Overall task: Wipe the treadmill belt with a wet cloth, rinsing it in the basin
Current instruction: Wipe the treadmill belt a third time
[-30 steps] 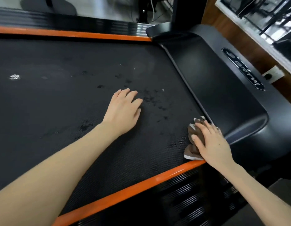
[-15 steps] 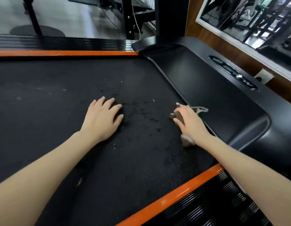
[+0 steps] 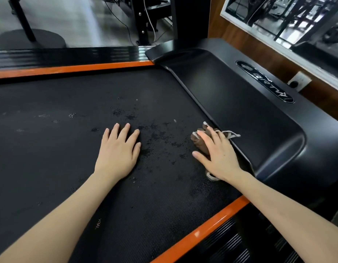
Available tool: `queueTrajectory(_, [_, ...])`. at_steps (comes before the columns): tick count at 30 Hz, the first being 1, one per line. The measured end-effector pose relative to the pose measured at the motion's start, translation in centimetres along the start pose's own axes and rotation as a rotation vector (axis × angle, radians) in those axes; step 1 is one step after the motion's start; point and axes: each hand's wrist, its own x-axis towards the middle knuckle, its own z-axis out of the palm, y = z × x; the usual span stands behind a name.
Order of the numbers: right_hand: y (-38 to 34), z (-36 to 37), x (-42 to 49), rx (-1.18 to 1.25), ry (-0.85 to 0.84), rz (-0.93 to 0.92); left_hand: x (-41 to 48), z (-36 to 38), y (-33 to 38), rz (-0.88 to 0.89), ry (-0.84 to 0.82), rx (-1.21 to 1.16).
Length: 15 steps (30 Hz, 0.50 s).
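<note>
Pressing down with straight, spread fingers, the right grip [image 3: 219,156] lies flat on the brown cloth [image 3: 199,144], not curled round it. The cloth is bunched under the palm at the right edge of the treadmill belt [image 3: 69,149], touching the black motor cover [image 3: 240,111]. Its pale trim [image 3: 230,134] sticks out past the fingertips onto the cover's lip, and another bit shows by the wrist. The left grip [image 3: 118,150] rests open and flat on the belt, well apart from the cloth, fingers straight and close together. Dark wet specks [image 3: 156,135] dot the belt between the two. Orange side rails [image 3: 192,236] run along the belt's near and far edges. A wall socket [image 3: 299,80] sits beyond the cover.
</note>
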Motion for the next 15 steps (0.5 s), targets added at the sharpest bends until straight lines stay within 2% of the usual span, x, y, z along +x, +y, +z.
queueTrajectory(5, [0.2, 0.7, 2.9, 0.106, 0.168, -0.028, 0.1, 0.2, 0.0, -0.001, 0.003, 0.01])
queueTrajectory(10, [0.0, 1.3, 9.1, 0.096, 0.207, -0.082, 0.1, 0.4, 0.0, -0.01, 0.023, 0.004])
queueTrajectory(15, [-1.1, 1.7, 12.8, 0.057, 0.202, -0.025, 0.3, 0.3, -0.5, -0.002, 0.032, 0.008])
